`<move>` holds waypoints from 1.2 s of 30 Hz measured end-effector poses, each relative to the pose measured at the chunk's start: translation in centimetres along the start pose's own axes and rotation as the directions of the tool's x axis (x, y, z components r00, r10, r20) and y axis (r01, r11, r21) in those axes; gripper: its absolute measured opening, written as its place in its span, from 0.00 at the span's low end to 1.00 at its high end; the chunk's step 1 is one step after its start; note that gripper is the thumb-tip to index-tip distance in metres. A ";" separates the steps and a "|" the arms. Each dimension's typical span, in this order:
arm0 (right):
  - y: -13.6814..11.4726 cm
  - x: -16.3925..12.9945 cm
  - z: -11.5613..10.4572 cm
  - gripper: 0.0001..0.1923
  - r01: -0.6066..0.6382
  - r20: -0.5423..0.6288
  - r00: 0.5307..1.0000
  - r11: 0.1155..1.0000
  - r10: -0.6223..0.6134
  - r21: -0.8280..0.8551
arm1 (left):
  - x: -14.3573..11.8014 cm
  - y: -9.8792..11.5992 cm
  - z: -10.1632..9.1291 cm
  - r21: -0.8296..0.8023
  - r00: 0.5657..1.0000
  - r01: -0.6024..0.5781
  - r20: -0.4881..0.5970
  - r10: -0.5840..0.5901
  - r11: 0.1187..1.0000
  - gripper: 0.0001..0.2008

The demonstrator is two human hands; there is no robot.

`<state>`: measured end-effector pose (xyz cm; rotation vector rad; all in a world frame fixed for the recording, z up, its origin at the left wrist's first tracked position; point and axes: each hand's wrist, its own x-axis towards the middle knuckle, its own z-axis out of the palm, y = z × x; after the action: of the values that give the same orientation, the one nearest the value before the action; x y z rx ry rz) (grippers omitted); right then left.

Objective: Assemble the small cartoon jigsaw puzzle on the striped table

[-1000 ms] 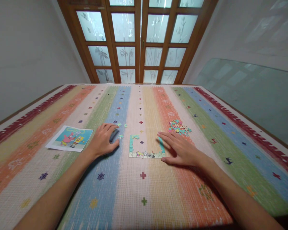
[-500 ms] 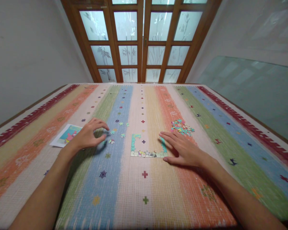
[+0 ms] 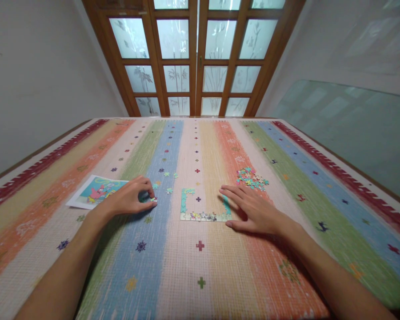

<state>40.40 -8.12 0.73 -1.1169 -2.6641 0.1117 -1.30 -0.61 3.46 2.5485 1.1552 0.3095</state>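
Observation:
A partly built puzzle frame [image 3: 200,216], teal along both sides with a pale bottom row, lies on the striped mat [image 3: 173,266]. My right hand [image 3: 251,209] rests flat beside the frame's right edge, fingers apart and holding nothing. My left hand [image 3: 128,200] is left of the frame, its thumb and fingertips pinched on a small loose puzzle piece [image 3: 152,199] that lies on the blue stripe. A few more loose pieces [image 3: 169,190] sit just beyond it.
A heap of several puzzle pieces [image 3: 252,177] lies on the mat beyond my right hand. A printed cartoon reference picture [image 3: 93,192] lies to the left, partly behind my left hand. Wooden glazed doors [image 3: 196,58] stand past the mat's far edge.
My left hand swung out to the left, then came back toward the frame and pinched a loose piece. My right hand stayed beside the frame.

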 end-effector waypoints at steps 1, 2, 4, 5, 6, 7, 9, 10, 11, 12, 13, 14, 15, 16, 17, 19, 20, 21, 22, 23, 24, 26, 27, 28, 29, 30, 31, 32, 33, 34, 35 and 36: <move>0.0 0.0 0.0 0.40 -0.006 0.003 1.000 1.000 0.006 0.002 | 0.0 0.1 0.0 -0.003 1.000 -0.010 0.007 0.010 1.000 0.13; 0.0 0.0 0.0 0.40 -0.012 0.007 1.000 1.000 0.012 0.005 | 0.1 0.2 0.0 -0.007 1.000 -0.020 0.013 0.020 1.000 0.12; 0.0 0.0 0.0 0.39 -0.022 0.016 1.000 1.000 0.022 0.006 | 0.1 0.3 0.0 -0.015 0.999 -0.040 0.018 0.040 0.999 0.12; 0.0 0.0 0.0 0.39 -0.025 0.020 1.000 1.000 0.025 0.004 | 0.1 0.3 0.0 -0.017 0.999 -0.047 0.015 0.048 0.999 0.12; 0.0 0.0 0.0 0.39 -0.026 0.021 0.999 1.000 0.026 0.003 | 0.1 0.2 0.1 -0.017 0.999 -0.051 0.007 0.052 0.999 0.12; 0.0 0.0 0.0 0.39 -0.026 0.021 0.999 1.000 0.026 0.001 | 0.1 0.1 0.2 -0.015 0.999 -0.053 -0.008 0.053 0.998 0.11; 0.0 0.0 0.0 0.39 -0.025 0.011 1.000 1.000 0.025 0.001 | 0.1 -0.2 0.4 -0.005 0.997 -0.038 -0.061 0.038 0.999 0.12; 0.0 0.0 0.0 0.40 -0.023 0.005 1.000 1.000 0.023 0.001 | 0.2 -0.4 0.5 0.003 0.995 -0.019 -0.100 0.020 1.000 0.12; 0.0 0.0 0.1 0.40 -0.018 0.000 1.000 1.000 0.018 0.000 | 0.3 -0.6 0.7 0.012 0.990 0.002 -0.141 -0.001 1.000 0.13; 0.0 0.0 0.1 0.41 -0.013 -0.005 1.000 1.000 0.013 -0.002 | 0.4 -0.7 0.9 0.020 0.983 0.025 -0.181 -0.021 1.000 0.14; 0.0 0.0 0.1 0.41 -0.009 -0.008 1.000 1.000 0.008 -0.005 | 0.6 -0.8 1.1 0.025 0.976 0.043 -0.216 -0.036 0.999 0.15; 0.0 0.0 0.1 0.41 -0.005 -0.009 1.000 1.000 0.005 -0.007 | 0.8 -0.9 1.3 0.026 0.969 0.054 -0.244 -0.046 0.998 0.15; 0.0 0.0 0.1 0.41 -0.004 -0.010 1.000 1.000 0.004 -0.008 | 1.0 -0.9 1.6 0.026 0.963 0.058 -0.266 -0.049 0.998 0.15; 0.0 0.0 0.2 0.41 -0.005 -0.009 1.000 1.000 0.005 -0.008 | 1.3 -0.8 1.8 0.025 0.958 0.059 -0.284 -0.049 0.998 0.15; 0.1 0.0 0.2 0.41 -0.007 -0.008 1.000 1.000 0.007 -0.008 | 1.6 -0.8 2.0 0.027 0.954 0.060 -0.296 -0.050 0.998 0.15; 0.1 -0.1 0.3 0.40 -0.013 -0.004 1.000 1.000 0.013 -0.007 | 2.3 -0.8 2.4 0.047 0.949 0.062 -0.313 -0.045 0.997 0.16; 0.1 -0.1 0.3 0.40 -0.015 -0.002 1.000 1.000 0.015 -0.006 | 2.7 -0.9 2.5 0.064 0.945 0.070 -0.323 -0.046 0.996 0.17; 0.1 -0.1 0.3 0.40 -0.019 0.001 1.000 1.000 0.019 -0.007 | 3.1 -1.0 2.6 0.083 0.943 0.081 -0.329 -0.049 0.993 0.17; 0.1 -0.1 0.3 0.40 -0.023 0.005 1.000 1.000 0.024 -0.007 | 3.5 -1.1 2.7 0.101 0.941 0.095 -0.335 -0.056 0.990 0.17; 0.1 -0.1 0.3 0.40 -0.028 0.009 1.000 1.000 0.029 -0.008 | 3.9 -1.3 2.8 0.117 0.939 0.110 -0.338 -0.064 0.987 0.18; 0.1 -0.1 0.3 0.40 -0.034 0.013 0.999 0.999 0.034 -0.009 | 4.3 -1.5 2.9 0.129 0.940 0.122 -0.335 -0.072 0.984 0.18; 0.0 -0.1 0.3 0.40 -0.039 0.018 0.999 0.999 0.039 -0.008 | 5.1 -1.9 3.1 0.143 0.943 0.130 -0.323 -0.077 0.981 0.18; 0.0 -0.1 0.3 0.40 -0.039 0.020 0.999 0.999 0.039 -0.007 | 5.4 -2.1 3.2 0.146 0.946 0.128 -0.314 -0.077 0.981 0.17; 0.0 0.0 0.3 0.40 -0.038 0.023 0.999 0.999 0.038 -0.005 | 5.8 -2.2 3.3 0.145 0.950 0.126 -0.304 -0.077 0.981 0.17; -0.1 0.0 0.2 0.40 -0.038 0.027 0.999 0.999 0.038 -0.003 | 6.0 -2.4 3.4 0.141 0.952 0.125 -0.295 -0.079 0.982 0.16; -0.1 0.0 0.2 0.40 -0.038 0.032 0.999 0.999 0.038 0.000 | 6.3 -2.5 3.4 0.135 0.954 0.124 -0.287 -0.081 0.983 0.15; -0.1 0.0 0.2 0.40 -0.039 0.037 0.999 0.999 0.038 0.003 | 6.5 -2.5 3.4 0.128 0.956 0.124 -0.283 -0.084 0.984 0.15; -0.1 0.1 0.1 0.40 -0.039 0.042 0.998 0.999 0.039 0.006 | 6.6 -2.5 3.4 0.120 0.956 0.124 -0.281 -0.086 0.985 0.14; -0.1 0.1 0.1 0.40 -0.040 0.044 0.998 0.999 0.039 0.009 | 6.7 -2.5 3.4 0.112 0.956 0.123 -0.281 -0.087 0.986 0.14; -0.1 0.1 0.1 0.40 -0.042 0.046 0.998 0.999 0.042 0.011 | 6.8 -2.5 3.5 0.104 0.955 0.122 -0.282 -0.088 0.987 0.13; -0.1 0.1 0.1 0.40 -0.047 0.047 0.998 0.999 0.046 0.014 | 6.9 -2.4 3.5 0.094 0.955 0.122 -0.283 -0.091 0.988 0.13; -0.1 0.1 0.0 0.40 -0.051 0.049 0.997 0.999 0.051 0.017 | 6.9 -2.4 3.5 0.081 0.954 0.123 -0.286 -0.096 0.989 0.12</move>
<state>40.24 -8.12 0.73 -1.1917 -2.6722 0.1745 2.66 5.39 -0.23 2.5707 1.4414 0.6185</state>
